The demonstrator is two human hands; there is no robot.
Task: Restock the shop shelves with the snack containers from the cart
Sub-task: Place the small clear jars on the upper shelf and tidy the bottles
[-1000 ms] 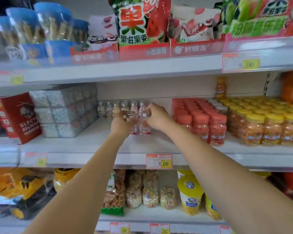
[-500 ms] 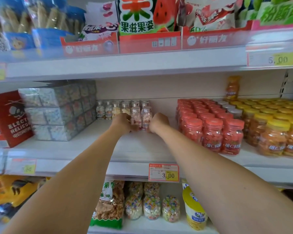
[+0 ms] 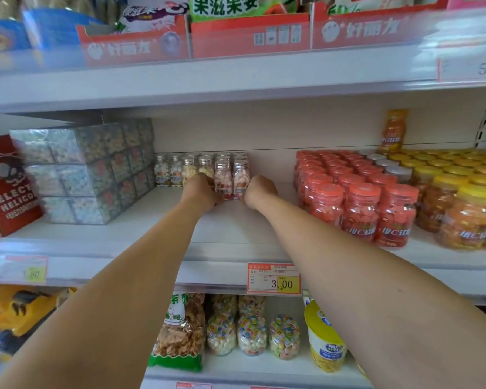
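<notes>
Two small clear candy bottles with silver caps stand side by side on the middle shelf [image 3: 236,234], in front of a row of like bottles [image 3: 180,171]. My left hand [image 3: 201,192] curls around the lower part of the left bottle [image 3: 222,175]. From the other side, my right hand [image 3: 261,192] curls against the base of the right bottle [image 3: 241,175]. Both bottles are upright with their bases on the shelf. My fingertips are hidden behind the hands.
Stacked clear candy boxes [image 3: 87,172] sit left of the bottles, beside a red helicopter box [image 3: 9,186]. Red-lidded jars [image 3: 357,192] and yellow-lidded jars [image 3: 460,203] fill the right. Bare shelf lies between the bottles and the red jars. A 3.00 price tag [image 3: 274,279] hangs on the shelf edge.
Both hands carried the two bottles down from mid-air onto the shelf in front of the row. The hands have slid from the caps to the bottle bases. The camera moved closer.
</notes>
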